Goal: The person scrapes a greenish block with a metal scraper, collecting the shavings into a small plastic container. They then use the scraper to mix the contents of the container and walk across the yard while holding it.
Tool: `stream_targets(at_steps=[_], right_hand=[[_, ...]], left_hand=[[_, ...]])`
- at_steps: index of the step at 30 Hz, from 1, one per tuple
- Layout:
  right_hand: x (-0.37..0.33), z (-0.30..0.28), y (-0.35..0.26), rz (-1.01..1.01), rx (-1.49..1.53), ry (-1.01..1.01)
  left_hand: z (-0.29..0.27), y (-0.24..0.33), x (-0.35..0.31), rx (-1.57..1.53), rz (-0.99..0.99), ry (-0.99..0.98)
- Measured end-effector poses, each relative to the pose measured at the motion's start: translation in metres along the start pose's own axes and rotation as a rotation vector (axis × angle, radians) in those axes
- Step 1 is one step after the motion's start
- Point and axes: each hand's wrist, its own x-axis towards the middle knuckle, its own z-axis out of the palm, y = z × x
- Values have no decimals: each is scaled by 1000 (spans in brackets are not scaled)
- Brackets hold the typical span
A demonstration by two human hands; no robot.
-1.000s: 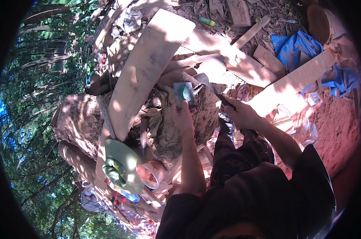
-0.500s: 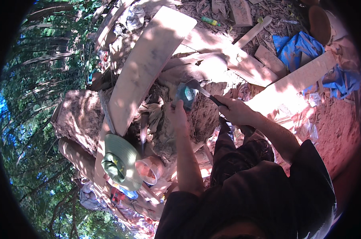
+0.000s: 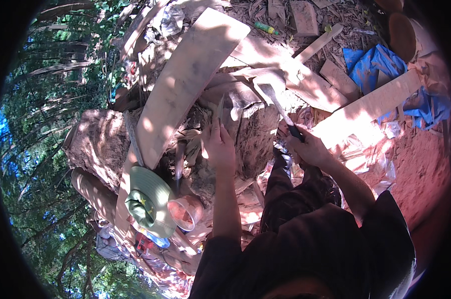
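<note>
My right hand (image 3: 310,147) is closed round the black handle of a chopping knife (image 3: 278,102), whose metal blade widens toward its tip. The blade points up and left, over the right side of a wooden stump (image 3: 255,132). Over the stump's left side, my left hand (image 3: 218,147) grips a thin flat piece (image 3: 221,108) between thumb and fingers. That piece stands nearly edge-on, so its face is hidden. Knife and piece are apart, with the stump's top between them.
A long wide board (image 3: 178,84) leans left of the stump. Near my left forearm are a green brimmed hat (image 3: 158,197) and a clear plastic cup (image 3: 185,212). Planks (image 3: 370,107) and a blue tarp (image 3: 372,70) lie to the right. A green bottle (image 3: 265,27) lies far off.
The knife has moved right, away from the piece in my left hand. That piece, earlier showing a blue-green face close by the blade, is now turned edge-on and further left.
</note>
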Motion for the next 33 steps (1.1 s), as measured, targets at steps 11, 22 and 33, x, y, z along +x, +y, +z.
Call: stream_targets(at_steps=[11,22,33], right_hand=[[-14,-17,9,30,-112,-188],[-7,12,-1,-229,-116,-11],[-26,5,0,29,3,-119]], left_hand=[[8,-29,-27,211,366,-235],[1,-25,-13,-262,-20,-29],[8,-24,-8,-1652,-1284,-20]])
